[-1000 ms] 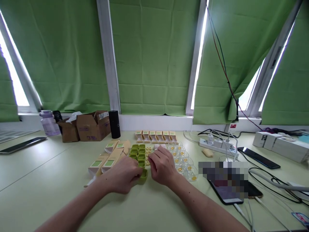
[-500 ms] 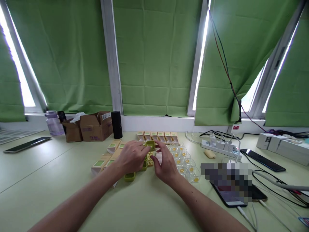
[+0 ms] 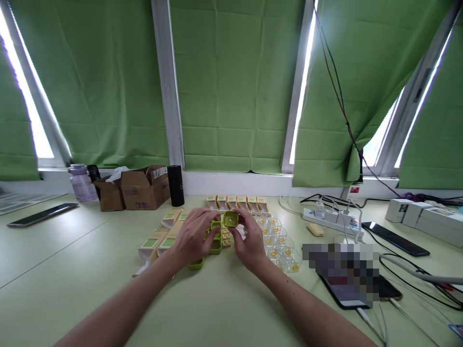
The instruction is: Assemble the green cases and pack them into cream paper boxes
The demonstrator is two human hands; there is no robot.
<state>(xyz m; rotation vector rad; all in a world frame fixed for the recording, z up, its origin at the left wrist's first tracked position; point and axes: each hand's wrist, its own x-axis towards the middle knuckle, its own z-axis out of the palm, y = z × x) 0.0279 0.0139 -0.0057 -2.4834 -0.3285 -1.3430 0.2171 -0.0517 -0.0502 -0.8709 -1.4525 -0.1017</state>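
Between the thumb and fingers of my right hand [image 3: 249,238], a small square olive-green container [image 3: 230,219] is held tilted, its hollow side towards me. Just left of it is my left hand [image 3: 195,233], its thumb and bent fingers apart and holding nothing that I can see. More green containers [image 3: 215,246] stand on the table beside my left thumb, partly covered by the hand. A block of small pale-yellow pieces [image 3: 226,238] lies between my hands. Clear plastic cups with yellow centres [image 3: 277,241] stand in rows right of my right hand.
Cream cartons with green panels lie at the left [image 3: 148,243] and in a back row [image 3: 237,203]. Brown cardboard boxes [image 3: 144,190], a black cylinder [image 3: 175,185] and a purple bottle [image 3: 82,183] stand behind. Phones [image 3: 394,238], cables and a power strip [image 3: 329,218] occupy the right.
My left hand has drawn back to the left, away from the green container. The container has shifted slightly right and tilted towards me, with my right fingers now closed on it.
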